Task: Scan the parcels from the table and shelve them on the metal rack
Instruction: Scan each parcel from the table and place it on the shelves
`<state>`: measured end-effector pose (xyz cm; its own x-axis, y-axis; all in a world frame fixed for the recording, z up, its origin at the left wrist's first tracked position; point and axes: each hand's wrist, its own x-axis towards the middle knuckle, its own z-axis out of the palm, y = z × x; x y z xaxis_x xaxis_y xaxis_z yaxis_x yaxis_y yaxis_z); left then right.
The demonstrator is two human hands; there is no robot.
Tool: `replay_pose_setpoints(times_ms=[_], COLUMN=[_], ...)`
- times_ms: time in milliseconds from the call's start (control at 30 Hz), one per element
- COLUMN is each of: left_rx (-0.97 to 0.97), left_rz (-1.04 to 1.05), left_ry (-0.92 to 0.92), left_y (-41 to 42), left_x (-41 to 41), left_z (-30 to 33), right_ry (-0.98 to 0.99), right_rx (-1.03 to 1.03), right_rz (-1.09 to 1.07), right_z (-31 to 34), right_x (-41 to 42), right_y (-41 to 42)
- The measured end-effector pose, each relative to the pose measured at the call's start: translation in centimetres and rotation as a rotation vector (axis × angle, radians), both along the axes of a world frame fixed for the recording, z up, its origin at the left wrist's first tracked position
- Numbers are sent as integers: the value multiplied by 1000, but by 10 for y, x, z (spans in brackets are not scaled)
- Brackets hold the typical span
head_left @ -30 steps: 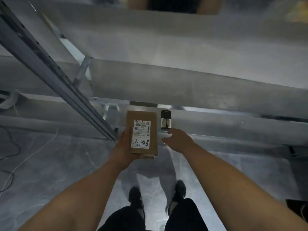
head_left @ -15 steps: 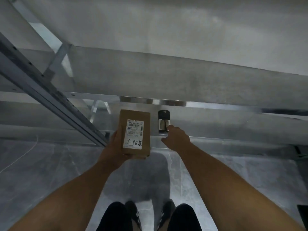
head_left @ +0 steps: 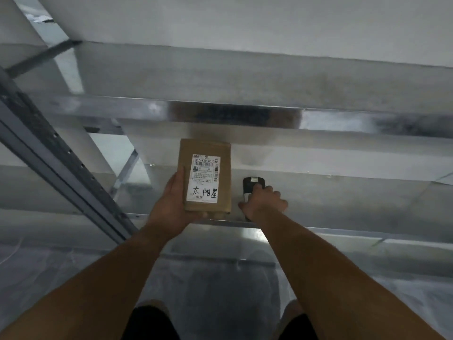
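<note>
Small flat brown cardboard parcel point(head_left: 207, 176), rectangular, long side running away from the person, held face-up over the front part of a shiny galvanized metal rack shelf point(head_left: 343, 192). Can't tell if its underside touches the shelf or hangs just above. Far end of parcel sits under the shadow of the next shelf's bright front beam point(head_left: 245, 116).

On top of parcel: white shipping label point(head_left: 205, 178), portrait, covers most of the right-centre of the face. Label has printed code line at top, barcode below it, 2nd narrow barcode down the right edge, block of small print mid-label (too small to read), and 3 big handwritten black characters near the bottom. Cardboard looks plain, edges crisp, near end a bit creased/folded under.

Left hand point(head_left: 171, 207) holds parcel from below and from its left side: thumb laid along the left edge on top, palm under the near corner, other fingers hidden beneath, tips just showing at the near edge.

Right hand point(head_left: 263, 202) just beside parcel, to its right, not touching it. Fingers curled round a black handheld scanner point(head_left: 253, 186) w/ small pale window at its far end; scanner lies low over the shelf, thumb on its left side.

Grey perforated upright post point(head_left: 61, 163) runs diagonally at left. Pale floor point(head_left: 73, 278) below.
</note>
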<state>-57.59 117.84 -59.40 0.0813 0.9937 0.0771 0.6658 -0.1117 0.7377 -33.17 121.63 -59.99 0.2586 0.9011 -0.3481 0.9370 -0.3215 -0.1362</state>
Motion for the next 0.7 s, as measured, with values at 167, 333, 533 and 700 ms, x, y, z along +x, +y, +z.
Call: replay_pose_setpoints(times_ms=[167, 333, 533, 700], left_rx=[91, 144, 174, 200], left_rz=[-3, -7, -9, -15], left_ry=[-31, -58, -101, -105], left_y=[15, 12, -1, -2], left_x=[1, -1, 1, 0], left_z=[-30, -46, -35, -33], right_ry=[32, 9, 139, 294], right_rx=[48, 107, 93, 120], right_rz=[-61, -39, -77, -123], right_z=[-43, -62, -57, -54], right_x=[2, 5, 2, 9], right_y=[13, 12, 15, 24])
